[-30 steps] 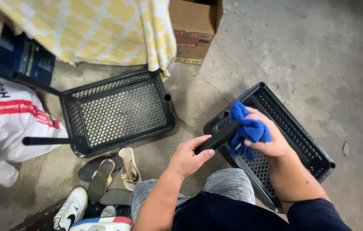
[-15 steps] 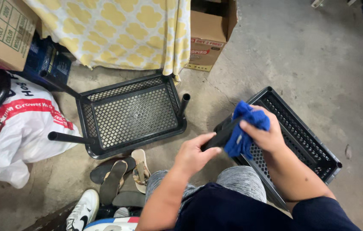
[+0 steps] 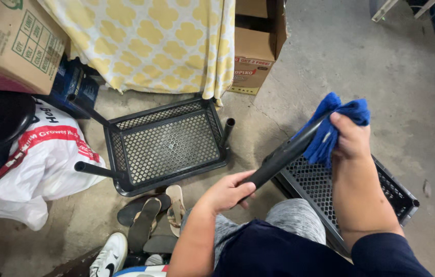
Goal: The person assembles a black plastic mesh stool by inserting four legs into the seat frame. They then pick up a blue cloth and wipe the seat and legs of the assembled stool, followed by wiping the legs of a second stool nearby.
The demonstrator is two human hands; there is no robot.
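The left hand (image 3: 226, 192) gripped a smooth black plastic tube (image 3: 284, 154); the right hand (image 3: 349, 138) pinched a soft blue cloth (image 3: 330, 128) around it (bare concrete floor (image 3: 381, 66) beyond).

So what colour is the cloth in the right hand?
Bright blue: the crumpled blue cloth, bunched around a black tube; head view.

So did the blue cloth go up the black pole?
Yes. The blue cloth in the right hand slid up the black pole, away from the tray.

Black tube (image 3: 284, 155) between both hands, blue cloth (image 3: 336, 128).
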